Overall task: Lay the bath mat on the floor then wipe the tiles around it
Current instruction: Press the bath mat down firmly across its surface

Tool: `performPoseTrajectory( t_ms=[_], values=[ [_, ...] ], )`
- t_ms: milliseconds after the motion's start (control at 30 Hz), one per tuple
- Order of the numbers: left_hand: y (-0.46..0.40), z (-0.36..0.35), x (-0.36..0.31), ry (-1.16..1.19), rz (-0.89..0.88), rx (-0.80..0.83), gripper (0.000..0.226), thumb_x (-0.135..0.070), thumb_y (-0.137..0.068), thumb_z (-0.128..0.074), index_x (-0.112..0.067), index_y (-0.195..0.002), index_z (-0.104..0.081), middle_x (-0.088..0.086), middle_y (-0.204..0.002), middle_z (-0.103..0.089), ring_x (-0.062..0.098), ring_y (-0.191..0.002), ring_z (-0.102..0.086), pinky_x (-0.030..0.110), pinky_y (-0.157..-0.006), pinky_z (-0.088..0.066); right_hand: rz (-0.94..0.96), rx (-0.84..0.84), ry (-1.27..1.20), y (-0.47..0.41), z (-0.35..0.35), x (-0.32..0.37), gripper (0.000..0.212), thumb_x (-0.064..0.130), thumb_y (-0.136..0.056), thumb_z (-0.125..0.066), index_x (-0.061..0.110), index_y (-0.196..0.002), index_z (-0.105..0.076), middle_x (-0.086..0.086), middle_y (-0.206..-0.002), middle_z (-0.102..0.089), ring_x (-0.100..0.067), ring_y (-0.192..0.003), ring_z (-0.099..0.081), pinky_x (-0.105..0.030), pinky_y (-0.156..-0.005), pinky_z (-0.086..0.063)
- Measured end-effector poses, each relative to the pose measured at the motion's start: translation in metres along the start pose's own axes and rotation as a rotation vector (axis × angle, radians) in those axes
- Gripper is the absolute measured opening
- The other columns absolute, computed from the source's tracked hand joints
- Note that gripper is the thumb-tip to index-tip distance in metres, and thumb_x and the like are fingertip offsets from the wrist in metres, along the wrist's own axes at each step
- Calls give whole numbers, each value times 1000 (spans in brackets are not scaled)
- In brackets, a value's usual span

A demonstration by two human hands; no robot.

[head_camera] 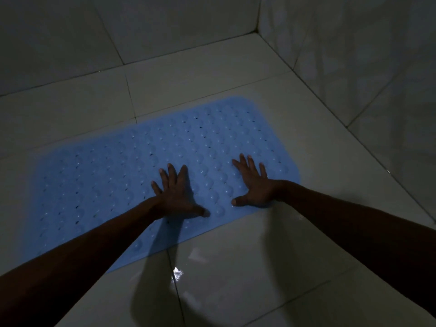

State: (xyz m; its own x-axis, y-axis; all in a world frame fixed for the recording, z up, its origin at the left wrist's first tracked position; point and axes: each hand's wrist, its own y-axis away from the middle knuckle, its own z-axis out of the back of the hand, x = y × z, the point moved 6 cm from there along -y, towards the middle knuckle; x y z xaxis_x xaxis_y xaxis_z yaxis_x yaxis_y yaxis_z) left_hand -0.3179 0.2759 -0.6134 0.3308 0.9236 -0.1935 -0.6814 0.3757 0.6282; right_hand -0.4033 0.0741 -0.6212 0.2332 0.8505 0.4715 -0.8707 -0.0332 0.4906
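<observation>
Item: pale blue rectangular rubber bath mat with rounded corners. Position: flat on the glossy pale ceramic floor tiles, set at a slant across several grout lines, its far end towards the corner where the two tiled walls meet. No edge appears lifted or curled, though the dim light leaves the far left end hard to read.

Surface: rows of raised rounded bumps, with small dark drainage slots between them. Material looks soft and pliable; judged likely to cling to the floor once pressed.

Left hand: palm down on the mat near its middle, by the near long edge. Fingers straight and fanned apart, thumb out to the side. Nothing held.

Right hand: palm down near the mat's right end, fingers likewise splayed, thumb pointing inwards towards the other hand. Nothing held.

Purpose of placement, as judged: both flat palms bear down to seat the mat against the tile and smooth it, the wide finger spread sharing the pressure over more of the bumps.

Floor: smooth, reflective, with a bright glint on the grout line near the person, possibly moisture. Arm shadows fall across it.

Stage, as judged: laying is nearly complete; wiping is not yet begun. No cloth or wiper is in view, so one must be fetched first.
</observation>
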Motion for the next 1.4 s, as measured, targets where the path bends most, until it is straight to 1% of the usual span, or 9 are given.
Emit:
performPoseTrajectory(
  t_ms=[100, 300, 433, 533, 733, 933, 1067, 1267, 1400],
  values=[
    [-2, -5, -8, 37, 61, -47, 160, -88, -32, -67, -25, -146, 26, 10, -149, 41, 35, -137, 35, 61, -109, 16, -9, -40, -3, -1, -2, 0, 126, 60, -77, -72, 21, -153, 21, -3, -157, 34, -19, -143, 32, -46, -117, 20],
    [4, -13, -16, 60, 136, -49, 163, -85, -33, -70, -24, -144, 31, 10, -146, 45, 36, -136, 36, 61, -108, 18, -51, -173, -34, 4, -4, -7, 137, 66, -66, -77, 24, -153, 21, -11, -155, 36, -30, -142, 33, -47, -118, 15],
    [8, -12, -20, 82, 150, -58, 161, -81, -37, -74, -23, -145, 31, 11, -146, 44, 36, -136, 36, 61, -107, 17, -78, -220, 16, 7, -3, -10, 140, 74, -62, -73, 26, -152, 23, -8, -154, 39, -28, -140, 37, -49, -116, 20],
    [11, -10, -25, 46, 149, -62, 158, -76, -43, -77, -19, -145, 29, 14, -146, 43, 37, -136, 35, 62, -108, 16, -111, -205, -9, 9, -4, -15, 140, 78, -60, -71, 24, -153, 19, -6, -155, 36, -24, -142, 35, -45, -116, 20],
    [10, -2, -36, 11, 139, -38, 159, -67, -45, -83, -16, -144, 31, 17, -145, 44, 39, -134, 38, 63, -106, 19, -231, -155, -304, 4, 8, -23, 114, 69, -80, -62, 27, -154, 14, 1, -159, 30, -18, -146, 25, -39, -119, 11],
    [3, 0, -28, 51, 68, -26, 168, -79, -31, -77, -20, -142, 35, 14, -143, 47, 36, -132, 42, 62, -103, 23, -324, -170, -122, -6, -1, -17, 136, 78, -66, -67, 21, -151, 23, -7, -156, 35, -23, -144, 30, -46, -117, 16],
    [-1, -5, -20, 63, -25, -51, 168, -92, -24, -64, -24, -140, 36, 10, -141, 51, 31, -129, 46, 60, -102, 26, -366, -157, -130, -7, 2, -14, 143, 72, -63, -74, 20, -150, 27, -8, -155, 36, -25, -144, 31, -51, -116, 18],
    [-4, -3, -15, 180, -52, -128, 136, -79, -58, -66, -25, -150, 18, 6, -151, 37, 26, -137, 37, 53, -107, 24, -536, -161, -91, -2, 21, -5, 161, 63, -48, -88, 23, -147, 32, -13, -150, 44, -39, -139, 36, -61, -107, 23],
    [-6, -3, -16, 198, -18, -159, 135, -70, -60, -73, -23, -150, 15, 7, -152, 35, 28, -139, 34, 53, -108, 22, -579, -141, -117, -1, 24, -5, 165, 63, -43, -89, 23, -148, 31, -14, -150, 44, -39, -139, 35, -62, -108, 21]
  ],
)
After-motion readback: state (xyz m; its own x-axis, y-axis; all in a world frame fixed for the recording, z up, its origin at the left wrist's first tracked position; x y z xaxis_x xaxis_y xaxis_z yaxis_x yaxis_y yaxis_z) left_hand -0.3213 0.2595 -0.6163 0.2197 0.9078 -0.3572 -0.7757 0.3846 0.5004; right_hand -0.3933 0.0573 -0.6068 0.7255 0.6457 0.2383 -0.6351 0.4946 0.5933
